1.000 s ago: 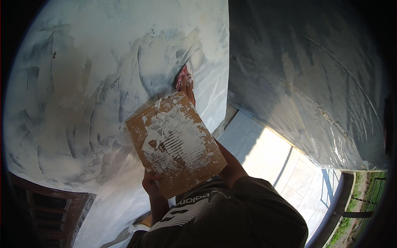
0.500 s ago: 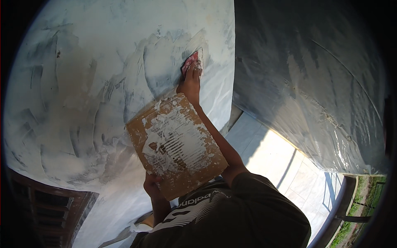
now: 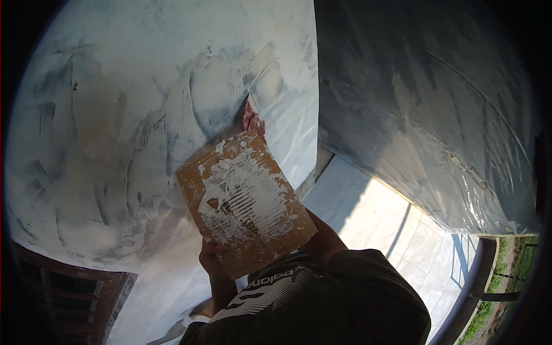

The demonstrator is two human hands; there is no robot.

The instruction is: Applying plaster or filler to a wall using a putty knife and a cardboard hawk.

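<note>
My left hand grips a brown board by its lower left edge, with most of the fingers hidden beneath. White filler paste is smeared over the board, with ridged streaks in its middle. Just past the board's top corner, my right hand is closed on a red scraper caked with paste. The board covers part of that hand and wrist. The scraper's pointed tip is at the pale wall, where smeared, patchy strokes spread around it.
A dark grey wall with a shiny, streaked surface rises on the right. Sunlit light tiles lie below it, with a dark railing at the lower right. A brown-framed window is at the lower left.
My right hand has drawn the scraper down the wall toward the board and turned it, and is now partly behind the board. My left hand and the board have stayed nearly still.
</note>
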